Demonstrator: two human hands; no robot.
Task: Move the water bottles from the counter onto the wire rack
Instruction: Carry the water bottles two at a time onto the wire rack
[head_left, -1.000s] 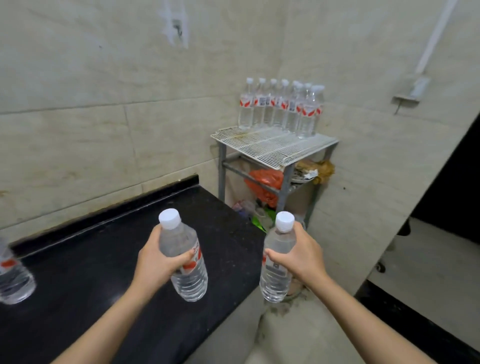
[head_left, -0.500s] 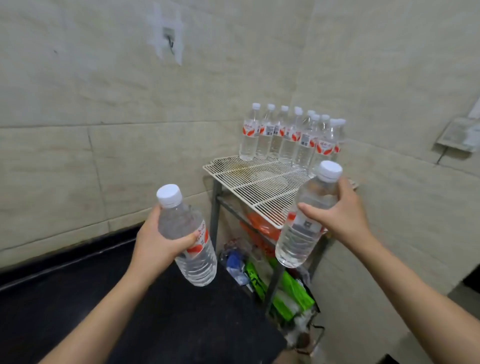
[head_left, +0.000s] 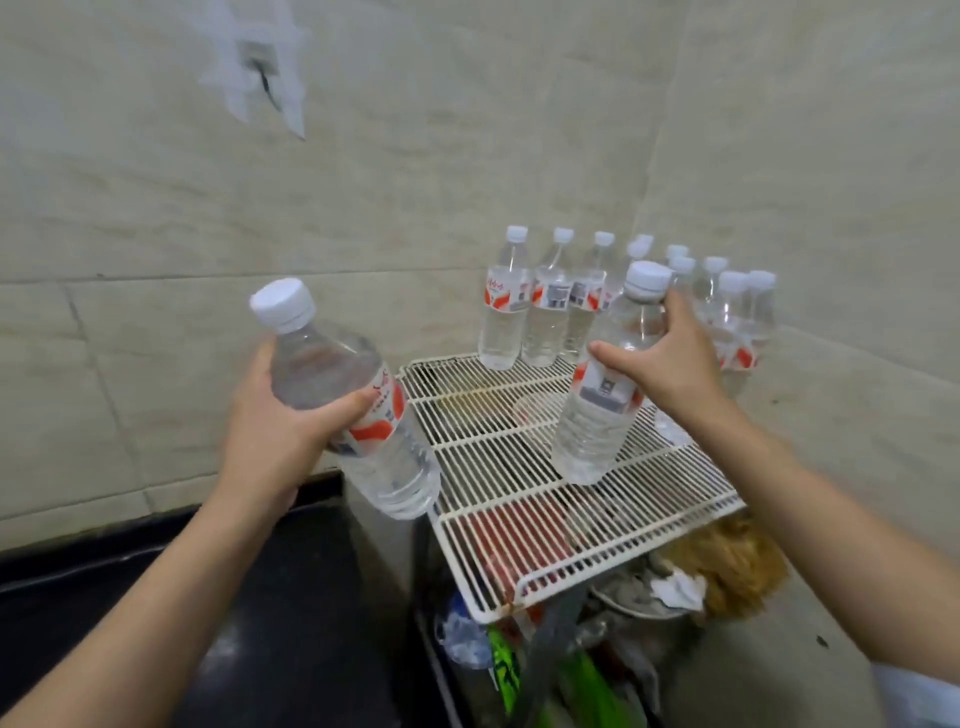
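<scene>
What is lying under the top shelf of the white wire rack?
Through the wire rack something red shows. Below its front edge lie green packaging, crumpled white paper and a brownish bundle. The grid covers the rest.

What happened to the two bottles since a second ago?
Both hands carried their bottles from over the black counter toward the wire rack. The right hand now holds its bottle over the rack, tilted; the left hand holds its bottle beside the rack's edge. Neither was let go. The standing bottles stayed put.

Tiled utility corner: black counter (head_left: 130, 597), cluttered wire rack (head_left: 519, 467).
</scene>
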